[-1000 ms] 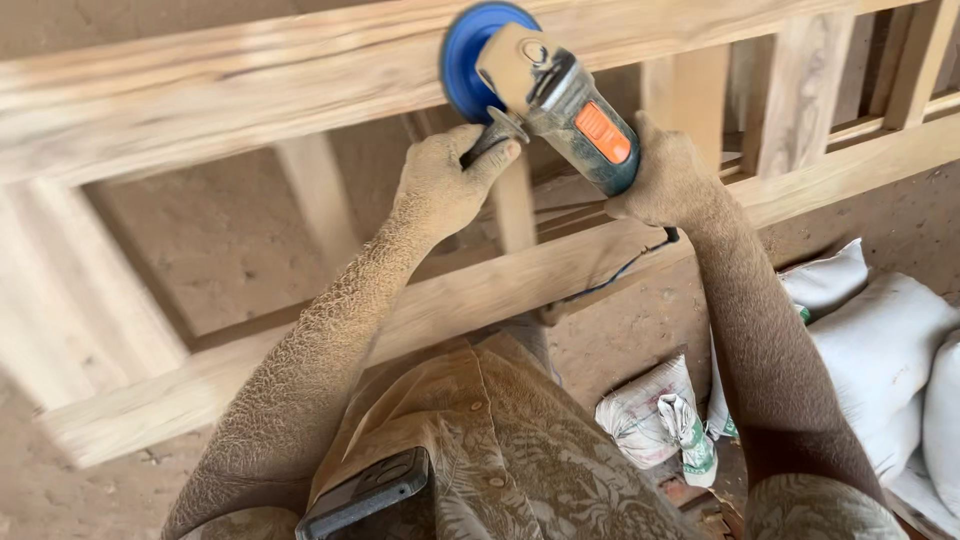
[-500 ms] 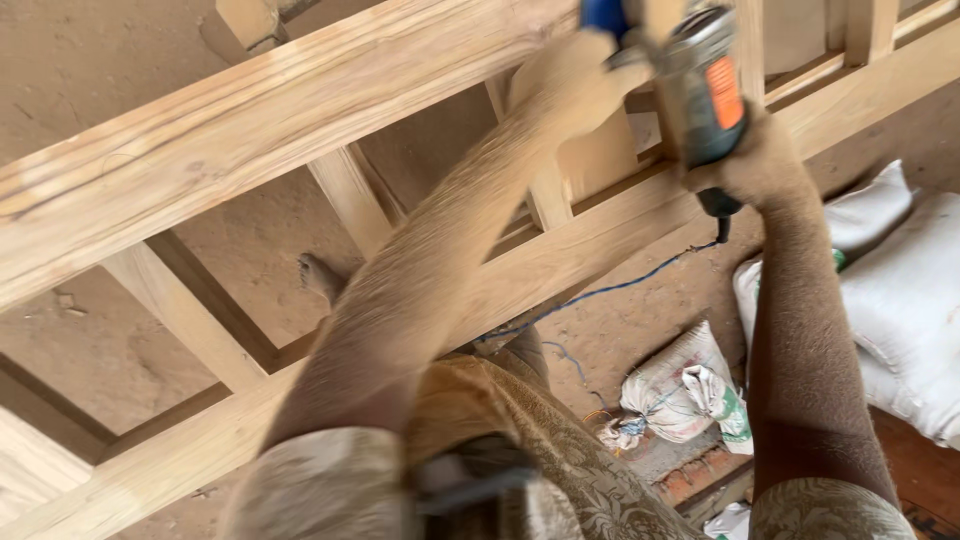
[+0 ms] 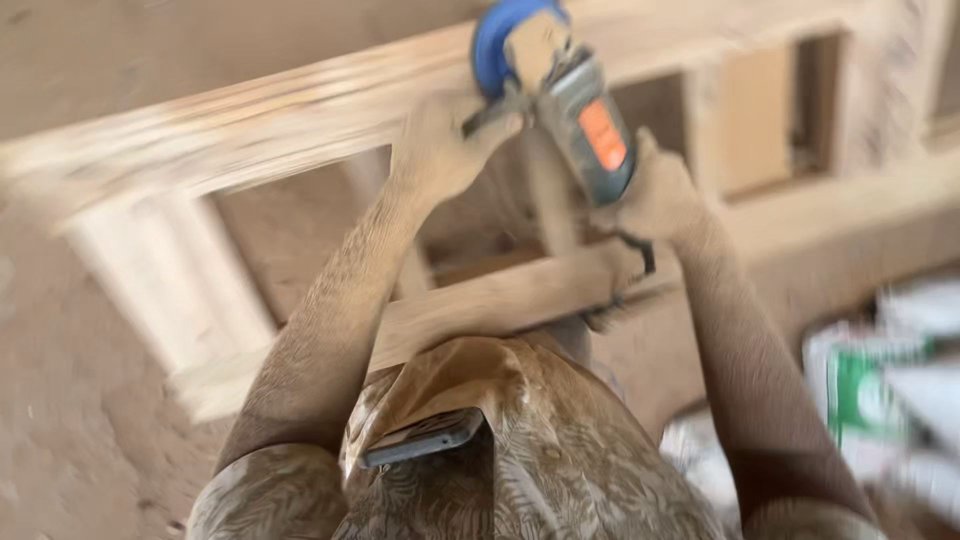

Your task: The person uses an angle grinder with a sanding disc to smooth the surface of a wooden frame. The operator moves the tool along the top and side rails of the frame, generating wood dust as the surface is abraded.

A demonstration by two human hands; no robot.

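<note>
Both hands grip the angle grinder, left hand forward, right hand behind

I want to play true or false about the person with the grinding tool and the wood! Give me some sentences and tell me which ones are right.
1. Both hands hold the grey power grinder with the blue round guard. True: the left hand grips its side handle and the right hand its body.
2. The tool has a green patch on its body. False: the patch is orange.
3. The tool is held at the pale wooden frame. True.
4. The arms are clean and shiny. False: they are coated in fine dust.
5. A dark flat phone-like object sticks out of the person's patterned clothing. True.
</note>
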